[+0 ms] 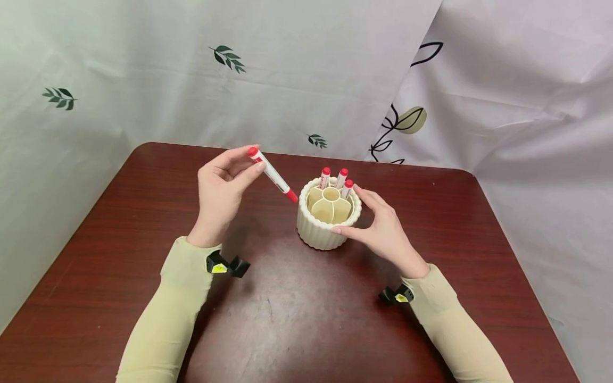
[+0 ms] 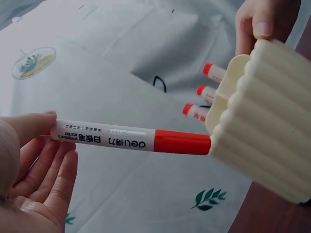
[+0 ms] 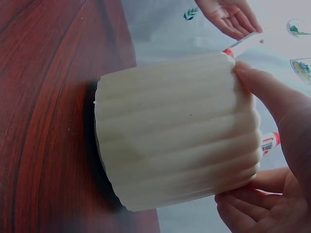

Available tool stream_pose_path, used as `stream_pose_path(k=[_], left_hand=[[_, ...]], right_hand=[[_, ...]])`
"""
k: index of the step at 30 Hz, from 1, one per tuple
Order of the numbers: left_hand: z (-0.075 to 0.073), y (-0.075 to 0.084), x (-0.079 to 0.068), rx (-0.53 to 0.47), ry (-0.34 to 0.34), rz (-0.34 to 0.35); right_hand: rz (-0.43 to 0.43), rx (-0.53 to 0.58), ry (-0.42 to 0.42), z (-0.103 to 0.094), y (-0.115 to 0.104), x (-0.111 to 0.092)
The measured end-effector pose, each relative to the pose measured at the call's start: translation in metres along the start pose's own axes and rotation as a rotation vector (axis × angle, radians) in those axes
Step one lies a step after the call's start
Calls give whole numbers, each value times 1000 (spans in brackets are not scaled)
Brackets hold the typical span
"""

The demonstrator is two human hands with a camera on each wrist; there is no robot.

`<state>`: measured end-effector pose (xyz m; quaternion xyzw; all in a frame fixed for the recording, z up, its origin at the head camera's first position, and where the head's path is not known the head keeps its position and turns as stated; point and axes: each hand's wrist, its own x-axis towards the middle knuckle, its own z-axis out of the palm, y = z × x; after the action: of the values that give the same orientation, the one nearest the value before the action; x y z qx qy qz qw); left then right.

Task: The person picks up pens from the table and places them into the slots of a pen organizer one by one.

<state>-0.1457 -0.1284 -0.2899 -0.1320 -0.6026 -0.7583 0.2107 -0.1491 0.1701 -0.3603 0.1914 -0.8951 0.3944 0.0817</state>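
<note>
My left hand (image 1: 221, 194) pinches a whiteboard marker (image 1: 274, 173) near its end, between thumb and fingers. The marker is white with a red cap (image 2: 182, 142), which slants down toward the left rim of a cream pen holder (image 1: 322, 231). Whether the cap touches the rim I cannot tell. Around the holder's right side, my right hand (image 1: 383, 226) grips the rim, thumb in front and fingers behind. Several divided compartments show inside the holder. Three red-ended markers (image 2: 194, 111) stand in it at the back and right.
The holder stands on a dark red-brown wooden table (image 1: 287, 314). Behind the table hangs a pale curtain (image 1: 287, 80) printed with leaves. Black wrist cameras are strapped over both sleeves (image 1: 184, 282).
</note>
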Motion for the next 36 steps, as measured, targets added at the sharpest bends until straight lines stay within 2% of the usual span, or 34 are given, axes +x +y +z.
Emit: stream_pose_path(k=[10,18,23,30,36], left_hand=[[27,0,5,-26,-75,-14],[47,-4,13,-16,-122,11],[50,-14,14,33,-151,-8],[50,-34,5,169,-196,-61],[51,-45,-1,206,-240,-123]], right_hand=[[14,-2,-4,-1,1,0],[12,-9,-8,-1,3,1],[12,-14,-6,0,4,2],[3,-14,-1,1,5,1],[-6,-9,1,0,4,1]])
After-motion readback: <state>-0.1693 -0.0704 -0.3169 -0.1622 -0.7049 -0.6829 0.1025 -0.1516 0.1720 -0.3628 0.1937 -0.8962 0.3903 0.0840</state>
